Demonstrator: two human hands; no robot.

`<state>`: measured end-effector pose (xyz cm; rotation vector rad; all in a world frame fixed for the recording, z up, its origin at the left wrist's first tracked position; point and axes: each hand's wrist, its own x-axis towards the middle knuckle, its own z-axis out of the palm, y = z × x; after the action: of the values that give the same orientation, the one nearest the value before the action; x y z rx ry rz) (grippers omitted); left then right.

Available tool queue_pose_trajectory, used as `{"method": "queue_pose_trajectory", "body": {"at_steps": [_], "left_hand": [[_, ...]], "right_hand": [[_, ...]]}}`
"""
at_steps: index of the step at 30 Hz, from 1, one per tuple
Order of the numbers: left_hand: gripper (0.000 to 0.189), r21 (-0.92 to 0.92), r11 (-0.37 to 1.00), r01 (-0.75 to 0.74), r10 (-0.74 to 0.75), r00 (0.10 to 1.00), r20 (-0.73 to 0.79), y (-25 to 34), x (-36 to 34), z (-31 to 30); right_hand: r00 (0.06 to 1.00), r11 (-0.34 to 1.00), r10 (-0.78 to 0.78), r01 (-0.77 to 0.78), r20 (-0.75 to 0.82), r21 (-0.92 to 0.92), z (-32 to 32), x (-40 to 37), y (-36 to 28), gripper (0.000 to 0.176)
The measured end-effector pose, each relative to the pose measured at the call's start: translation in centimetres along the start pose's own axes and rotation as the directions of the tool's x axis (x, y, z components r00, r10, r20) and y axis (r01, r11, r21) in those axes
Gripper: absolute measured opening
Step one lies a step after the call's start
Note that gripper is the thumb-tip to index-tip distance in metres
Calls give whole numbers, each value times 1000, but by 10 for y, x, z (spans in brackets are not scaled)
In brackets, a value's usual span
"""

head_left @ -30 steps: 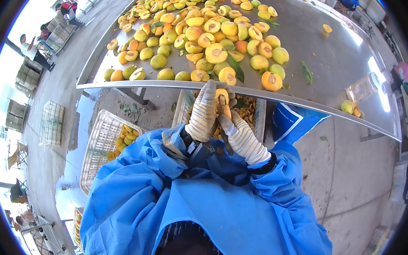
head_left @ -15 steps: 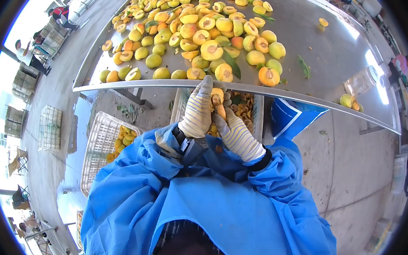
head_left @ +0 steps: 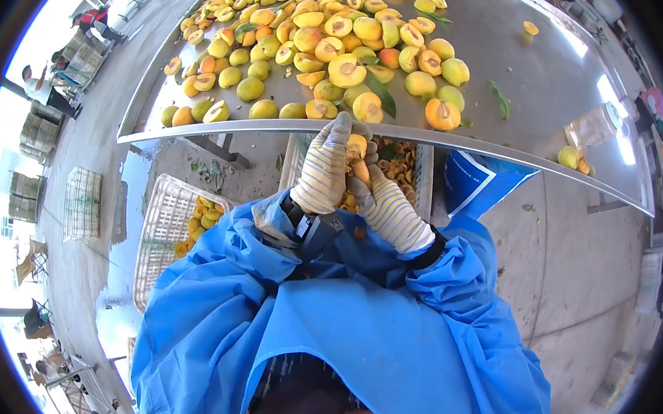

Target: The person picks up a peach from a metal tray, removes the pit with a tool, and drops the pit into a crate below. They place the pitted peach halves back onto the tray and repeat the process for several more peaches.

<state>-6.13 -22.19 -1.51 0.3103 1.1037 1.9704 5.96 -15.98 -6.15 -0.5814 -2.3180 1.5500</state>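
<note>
My left hand [head_left: 325,167], in a striped, grey-fingered glove, is closed on a piece of yellow-orange fruit [head_left: 356,147] just below the table's front edge. Beside it, my right hand [head_left: 393,213], gloved alike, has its fingers closed round the lower part of the same fruit. Whether the fruit is one piece or two halves I cannot tell. Under both hands stands a crate [head_left: 424,178] holding cut fruit pieces. Many whole and halved fruits [head_left: 347,70] lie on the metal table [head_left: 489,64] above my hands, with a few green leaves among them.
A white crate [head_left: 148,250] with yellow fruit stands on the floor at the left. A blue bag [head_left: 469,183] hangs under the table edge. A clear container [head_left: 593,127] lies on the table's right side. Two people [head_left: 44,88] [head_left: 97,23] are at the far upper left.
Both hands stay together on the fruit and have shifted slightly within the view. The table and its fruit appear slightly displaced, with the camera view.
</note>
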Motion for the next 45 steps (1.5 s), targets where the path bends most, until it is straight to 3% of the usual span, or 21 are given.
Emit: {"method": "queue_pose_trajectory", "body": {"at_steps": [2, 3, 5, 8, 10, 11, 13, 16, 19, 22, 24, 25, 26, 29, 31, 34, 35, 38, 39, 41, 45], "left_hand": [[35, -2, 1000, -3, 3, 1000, -13, -1, 1, -1], [35, -2, 1000, -2, 2, 1000, -21, -2, 0, -2], [36, 57, 997, 46, -47, 999, 7, 1, 3, -7], [42, 105, 987, 125, -134, 987, 84, 5, 12, -19], [48, 58, 983, 172, -178, 977, 115, 10, 10, -18], [50, 31, 990, 139, -142, 982, 126, 9, 10, -15], [52, -23, 997, 73, -68, 987, 147, 2, 10, -5], [54, 20, 998, -51, 48, 990, 130, -19, 5, -8], [46, 56, 994, -96, 89, 990, 106, -26, 7, -8], [43, 135, 988, -71, 56, 992, 114, -24, 7, -9], [46, 164, 986, -14, -9, 990, 138, -20, 10, -12], [48, 168, 986, 20, -47, 986, 160, -18, 14, -16], [51, 174, 983, 52, -84, 980, 181, -14, 16, -20], [55, 211, 953, 217, -264, 938, 225, 9, 13, -15], [59, 154, 943, 296, -324, 920, 218, 13, 15, -14], [61, -43, 998, -52, 56, 994, 98, -12, 10, -2], [62, 39, 994, -105, 104, 994, 24, -14, 5, 5], [60, 36, 996, -82, 77, 989, 123, -24, 10, -11], [55, 2, 997, -83, 83, 996, 44, -14, 4, 1], [56, 7, 997, 76, -77, 991, 106, -3, 4, -5], [56, 54, 965, 258, -263, 959, 103, 2, 10, -12]], "right_hand": [[999, 986, 33, -35, 13, 165, 1, -2, -10, 50], [959, 939, 209, -251, 190, 237, -16, -2, -31, 54], [933, 927, 257, -312, 251, 208, -19, -3, -33, 56], [1000, 997, 5, -7, 31, 73, -7, -3, -7, 50], [1000, 986, 4, -9, 30, 165, -11, -3, -6, 46], [983, 921, 115, -159, 142, 356, -16, -4, -10, 44], [881, 632, 242, -461, 406, 623, -28, -5, -23, 41], [870, 535, 288, -493, 400, 686, -20, -8, -20, 39], [882, 589, 318, -471, 348, 657, -15, -11, -23, 41], [964, 863, 178, -249, 198, 439, -13, -8, -6, 45], [987, 972, -142, 152, -69, 180, 6, 4, 38, 50], [990, 946, 73, -108, 124, 307, -18, -4, 1, 50], [909, 849, 250, -372, 334, 376, -33, -9, -22, 52], [828, 706, 240, -508, 507, 494, -44, -9, -27, 49], [829, 681, 256, -519, 497, 516, -41, -9, -25, 49], [819, 563, 306, -567, 486, 601, -41, -6, -30, 50], [809, 503, 327, -586, 488, 635, -40, -6, -32, 51], [794, 419, 280, -607, 540, 675, -37, -6, -28, 50], [800, 494, 266, -592, 538, 637, -40, -6, -29, 50], [813, 627, 238, -547, 532, 555, -45, -10, -34, 50], [796, 643, 238, -558, 556, 524, -39, -13, -31, 49]]}}
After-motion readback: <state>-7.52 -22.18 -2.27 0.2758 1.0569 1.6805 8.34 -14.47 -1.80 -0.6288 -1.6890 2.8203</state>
